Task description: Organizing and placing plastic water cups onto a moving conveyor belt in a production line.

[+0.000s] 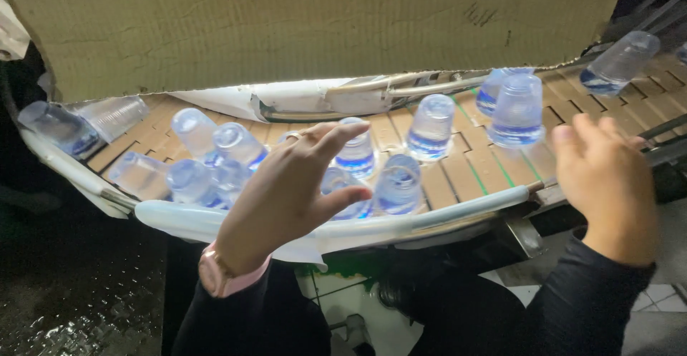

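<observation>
**Hands spread over cups on a curved conveyor**

Left hand [286,191] hovers with fingers spread and thumb apart, grasping nothing, just above a cluster of small clear plastic cups on the slatted conveyor belt [465,166]. A ring shows on one finger, and a pink watch [218,274] sits at the wrist above a dark sleeve. Closest under the fingertips is one upside-down cup [356,152] at about 1 o'clock from the palm, with two more cups [397,184] partly hidden behind the thumb at 3 o'clock.

Right hand [608,177] is raised at the near rail of the belt, fingers loosely curled and released, holding nothing. At 10 o'clock from it stands a sealed cup [517,109] with a blue lid facing down, near but not touching. Another cup [431,125] stands between the two hands.

At 9 o'clock from the left hand, a bunch of cups [200,159] crowds together against the pale guide rail [458,209], some tipped on their sides. A lone tilted cup [621,61] lies at the far right, at 12 o'clock from the right hand. A sheet of brown cardboard [308,20] hangs over the far side of the belt.
</observation>
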